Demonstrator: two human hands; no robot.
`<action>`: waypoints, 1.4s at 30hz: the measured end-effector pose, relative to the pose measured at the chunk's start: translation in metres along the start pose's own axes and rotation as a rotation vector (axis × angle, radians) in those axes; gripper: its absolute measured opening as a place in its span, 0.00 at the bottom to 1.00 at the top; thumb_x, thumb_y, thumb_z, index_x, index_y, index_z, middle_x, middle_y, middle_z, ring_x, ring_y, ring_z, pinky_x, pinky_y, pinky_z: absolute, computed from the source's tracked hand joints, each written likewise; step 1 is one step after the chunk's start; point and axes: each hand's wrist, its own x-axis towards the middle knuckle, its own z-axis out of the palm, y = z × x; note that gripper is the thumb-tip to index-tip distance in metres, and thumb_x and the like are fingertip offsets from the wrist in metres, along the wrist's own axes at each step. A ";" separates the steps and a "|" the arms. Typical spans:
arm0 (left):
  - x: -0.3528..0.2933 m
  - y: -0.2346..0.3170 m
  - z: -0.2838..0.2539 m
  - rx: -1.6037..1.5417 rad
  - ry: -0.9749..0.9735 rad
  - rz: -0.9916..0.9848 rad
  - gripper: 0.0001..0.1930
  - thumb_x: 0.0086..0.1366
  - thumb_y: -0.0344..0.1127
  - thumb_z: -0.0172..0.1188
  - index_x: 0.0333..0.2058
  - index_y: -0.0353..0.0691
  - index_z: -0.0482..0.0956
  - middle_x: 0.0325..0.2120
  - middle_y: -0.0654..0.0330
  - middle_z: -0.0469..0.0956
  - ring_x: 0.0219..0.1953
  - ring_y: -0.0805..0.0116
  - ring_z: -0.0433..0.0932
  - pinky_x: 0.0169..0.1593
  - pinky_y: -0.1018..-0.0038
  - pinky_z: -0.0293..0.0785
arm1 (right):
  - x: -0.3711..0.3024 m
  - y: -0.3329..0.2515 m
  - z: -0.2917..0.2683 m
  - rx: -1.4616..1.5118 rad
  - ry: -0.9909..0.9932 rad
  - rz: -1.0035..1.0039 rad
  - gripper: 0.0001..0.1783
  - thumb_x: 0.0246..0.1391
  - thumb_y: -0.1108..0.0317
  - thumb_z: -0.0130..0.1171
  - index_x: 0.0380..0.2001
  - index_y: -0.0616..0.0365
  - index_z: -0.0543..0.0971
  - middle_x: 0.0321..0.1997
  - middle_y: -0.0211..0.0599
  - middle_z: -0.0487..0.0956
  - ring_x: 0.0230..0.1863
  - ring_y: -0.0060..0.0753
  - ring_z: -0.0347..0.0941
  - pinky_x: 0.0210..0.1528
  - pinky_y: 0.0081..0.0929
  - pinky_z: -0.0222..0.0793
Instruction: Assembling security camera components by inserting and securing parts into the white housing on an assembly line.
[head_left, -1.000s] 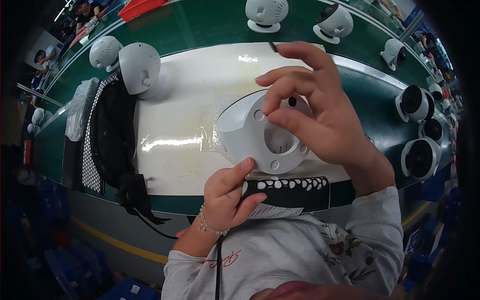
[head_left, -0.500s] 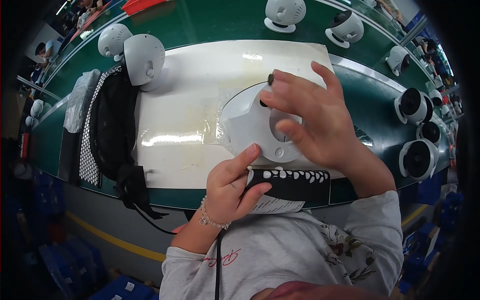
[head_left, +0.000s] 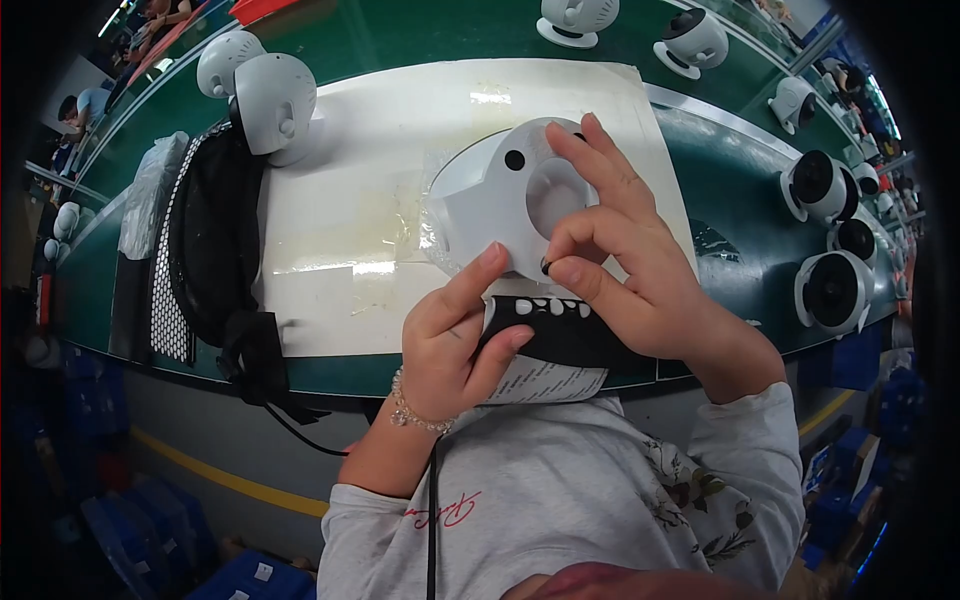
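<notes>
A white rounded housing (head_left: pixel 470 200) with a large round recess lies on clear bubble wrap on the mat. One round black pad (head_left: pixel 515 160) sits on its face; another black spot shows partly behind my right fingers. My right hand (head_left: pixel 630 265) pinches a small black pad (head_left: pixel 546 267) between thumb and index finger above the housing's near edge, its other fingers raised. My left hand (head_left: pixel 440 345) rests its index fingertip on the housing's near left edge. Its thumb lies over a black pad sheet (head_left: pixel 540 340) with white gaps, which it appears to grip; its other fingers are hidden.
A white mat (head_left: pixel 340 200) covers the middle of the green table. Finished-looking white camera units (head_left: pixel 275 105) stand at the back left, with more (head_left: pixel 835 290) along the right. A black mesh bag (head_left: pixel 210 230) and plastic wrapping (head_left: pixel 150 200) lie left.
My right hand has come down from above the housing's top to its near edge, and its thumb and index finger have closed on a small black pad. The view has shifted slightly.
</notes>
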 end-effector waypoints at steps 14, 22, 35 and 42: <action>-0.001 0.003 -0.003 0.050 -0.003 -0.025 0.12 0.46 0.28 0.62 0.20 0.24 0.71 0.47 0.42 0.66 0.33 0.58 0.75 0.35 0.75 0.70 | -0.011 0.023 -0.024 -0.545 0.101 -0.207 0.19 0.52 0.54 0.48 0.42 0.54 0.74 0.51 0.35 0.69 0.56 0.44 0.59 0.57 0.39 0.47; -0.018 0.000 -0.006 0.054 -0.085 -0.101 0.15 0.53 0.35 0.59 0.21 0.24 0.72 0.51 0.47 0.63 0.27 0.59 0.75 0.31 0.70 0.71 | 0.000 0.268 -0.108 -0.654 0.494 0.562 0.30 0.49 0.48 0.50 0.50 0.59 0.65 0.55 0.43 0.64 0.55 0.40 0.60 0.55 0.28 0.54; -0.028 -0.004 -0.007 0.106 -0.074 -0.121 0.21 0.51 0.43 0.61 0.20 0.26 0.71 0.53 0.55 0.60 0.34 0.50 0.72 0.34 0.64 0.69 | 0.084 0.346 -0.134 -0.878 0.360 1.051 0.51 0.36 0.25 0.40 0.58 0.48 0.52 0.61 0.51 0.51 0.64 0.50 0.41 0.60 0.46 0.35; -0.027 0.001 -0.008 0.270 -0.084 -0.100 0.19 0.51 0.44 0.60 0.24 0.28 0.75 0.52 0.51 0.60 0.37 0.54 0.72 0.38 0.68 0.68 | 0.083 0.335 -0.128 -0.750 0.456 0.954 0.36 0.46 0.42 0.42 0.55 0.51 0.59 0.60 0.44 0.57 0.62 0.45 0.48 0.58 0.49 0.39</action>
